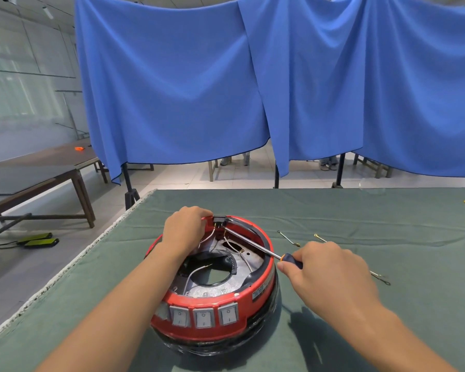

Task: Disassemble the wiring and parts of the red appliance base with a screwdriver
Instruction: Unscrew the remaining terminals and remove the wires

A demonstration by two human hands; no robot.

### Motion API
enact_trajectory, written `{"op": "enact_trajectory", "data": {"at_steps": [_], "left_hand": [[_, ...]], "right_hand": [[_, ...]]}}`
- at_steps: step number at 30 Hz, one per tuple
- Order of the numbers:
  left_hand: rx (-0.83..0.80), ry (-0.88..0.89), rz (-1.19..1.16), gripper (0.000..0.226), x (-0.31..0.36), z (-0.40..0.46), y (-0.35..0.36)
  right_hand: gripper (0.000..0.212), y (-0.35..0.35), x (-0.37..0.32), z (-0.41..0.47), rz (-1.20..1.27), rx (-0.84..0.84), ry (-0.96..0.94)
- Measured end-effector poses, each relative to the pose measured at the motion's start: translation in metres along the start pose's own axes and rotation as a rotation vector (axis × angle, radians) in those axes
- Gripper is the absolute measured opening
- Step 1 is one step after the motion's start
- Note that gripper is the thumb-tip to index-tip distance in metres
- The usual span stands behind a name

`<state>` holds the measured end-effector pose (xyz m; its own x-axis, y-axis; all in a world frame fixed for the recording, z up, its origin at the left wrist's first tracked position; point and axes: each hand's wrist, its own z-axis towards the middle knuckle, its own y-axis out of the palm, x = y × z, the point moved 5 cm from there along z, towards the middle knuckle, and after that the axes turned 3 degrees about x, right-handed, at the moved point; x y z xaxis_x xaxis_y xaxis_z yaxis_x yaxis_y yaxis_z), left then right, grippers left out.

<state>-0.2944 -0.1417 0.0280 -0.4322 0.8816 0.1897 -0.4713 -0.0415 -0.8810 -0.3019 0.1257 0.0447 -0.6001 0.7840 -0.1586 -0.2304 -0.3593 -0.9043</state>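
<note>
Head view: two hands work on the red appliance base [212, 304] sitting open side up on the green table cover [360, 216].

The left hand [184, 229] curls over the far rim, gripping it beside a black connector block [219, 219]. The right hand [325, 267] pinches the dark handle of the screwdriver [255, 247], whose shaft slants across the rim with its tip at that block. White wires [199, 271] loop inside the grey interior; three rocker switches [204, 316] face the camera. Loose wire pieces [289, 238] lie on the cover, right of the base.
</note>
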Motion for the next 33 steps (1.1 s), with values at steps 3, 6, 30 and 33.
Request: {"op": "enact_trajectory", "data": {"at_steps": [3, 6, 30, 33], "left_hand": [[-0.001, 0.031, -0.047, 0.035, -0.002, -0.001, 0.001], [0.005, 0.093, -0.114, 0.035, 0.004, -0.001, 0.000], [-0.033, 0.034, -0.162, 0.042, 0.003, 0.000, 0.003], [-0.028, 0.031, -0.170, 0.041, 0.002, 0.001, 0.003]], "right_hand": [[0.041, 0.007, -0.002, 0.004, 0.002, 0.007, 0.001], [0.044, 0.009, -0.002, 0.007, 0.000, 0.024, 0.014], [0.038, 0.007, -0.009, 0.012, -0.021, 0.051, -0.018], [0.039, 0.007, -0.009, 0.011, -0.010, 0.047, -0.011]]}}
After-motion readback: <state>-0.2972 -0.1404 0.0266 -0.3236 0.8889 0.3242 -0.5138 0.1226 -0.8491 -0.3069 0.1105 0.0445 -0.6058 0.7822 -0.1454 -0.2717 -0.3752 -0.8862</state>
